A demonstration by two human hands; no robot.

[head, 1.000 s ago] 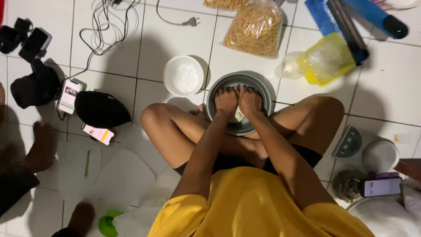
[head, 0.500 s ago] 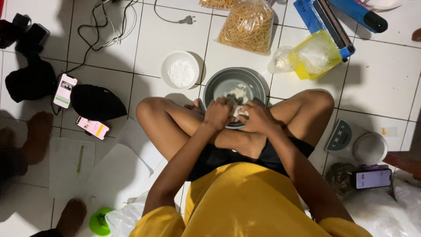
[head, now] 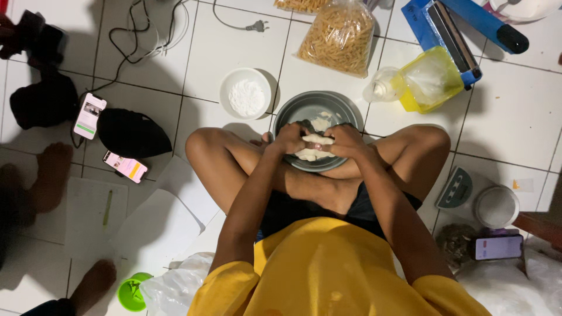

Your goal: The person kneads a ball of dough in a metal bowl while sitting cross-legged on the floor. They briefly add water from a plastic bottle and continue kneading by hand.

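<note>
A: Hands?
B: I see L hand (head: pixel 291 139) & R hand (head: pixel 346 140) both clenched on dough (head: pixel 316 140), over bowl (head: pixel 293 111) to catch bits. Flour dish (head: pixel 246 93) at 10 o'clock, handy.

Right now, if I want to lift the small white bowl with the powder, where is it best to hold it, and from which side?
Grip the small white bowl by its rim, thumb inside and fingers under the outer wall. It stands upright and open with powder inside, so keep it level. Come from its far side, over bare floor tile; the grey bowl and a knee crowd the other sides.
</note>
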